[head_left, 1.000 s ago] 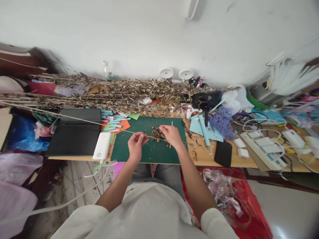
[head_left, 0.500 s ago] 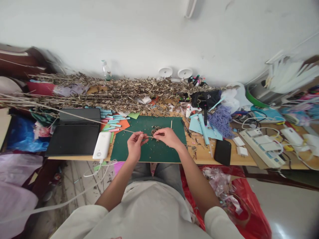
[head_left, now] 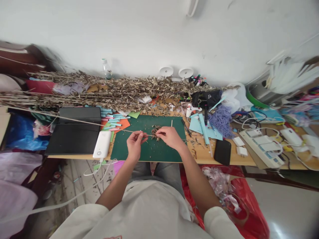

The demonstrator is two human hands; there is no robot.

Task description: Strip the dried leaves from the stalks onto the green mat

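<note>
A long, thin dried plant stem point(head_left: 82, 121) runs from the far left to the middle of the green cutting mat point(head_left: 127, 149). My left hand point(head_left: 135, 142) is closed on the stem, pinching it between thumb and fingers. To its right, my right hand point(head_left: 169, 136) is also closed, its fingertips pinched on the same stem beside crumbled dry leaves point(head_left: 155, 130). The leaves lie in a small heap on the mat, partly covered by my right hand. Exactly what sits between the right fingertips is too small to see fully.
Bundles of dried stalks point(head_left: 129, 89) lie along the back. On the left are a black tablet case point(head_left: 74, 139) and a white power bank point(head_left: 102, 144); on the right, a glue gun point(head_left: 191, 109), purple yarn point(head_left: 221, 121), a black phone point(head_left: 222, 152) and a power strip point(head_left: 264, 147).
My right hand has shifted slightly to the right, with its fingertips a little farther from my left hand. The left hand keeps its pinch, and the stem's far left part has dropped lower.
</note>
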